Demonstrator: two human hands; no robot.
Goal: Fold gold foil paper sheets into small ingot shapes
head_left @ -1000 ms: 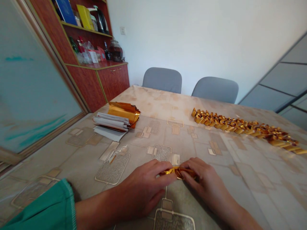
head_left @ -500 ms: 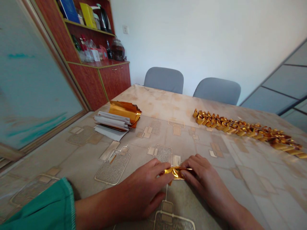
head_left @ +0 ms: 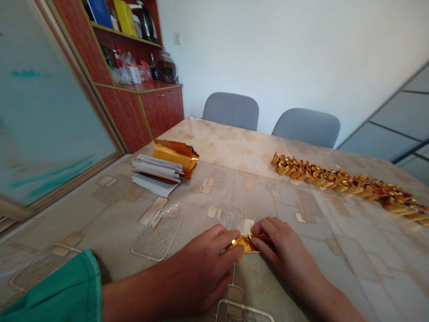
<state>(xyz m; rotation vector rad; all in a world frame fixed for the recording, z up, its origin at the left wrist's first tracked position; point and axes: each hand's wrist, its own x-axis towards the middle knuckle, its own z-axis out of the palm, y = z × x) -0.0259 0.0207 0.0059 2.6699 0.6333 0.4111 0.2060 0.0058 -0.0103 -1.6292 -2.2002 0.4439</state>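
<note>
Low over the near part of the table, a small folded piece of gold foil paper (head_left: 246, 244) is gripped at both ends. My left hand (head_left: 212, 264) pinches its left end between thumb side and fingers. On the right end, the fingers and thumb of my right hand (head_left: 280, 243) press together. Both ends of the paper are partly hidden under the fingers. Farther off to the left lies a stack of foil paper sheets (head_left: 159, 167), pale side and gold side showing. At the right, folded gold foil pieces (head_left: 335, 179) stand packed in long rows.
A patterned cloth covers the table (head_left: 201, 210). Two grey chairs (head_left: 231, 109) stand at its far side by the white wall. A red-brown cabinet (head_left: 161, 112) with bottles and a jar is at the back left, beside a sliding glass door (head_left: 50, 116).
The view has shifted slightly. Both hands still hold the gold foil paper, whose middle now looks more creased and bent between the fingers.
</note>
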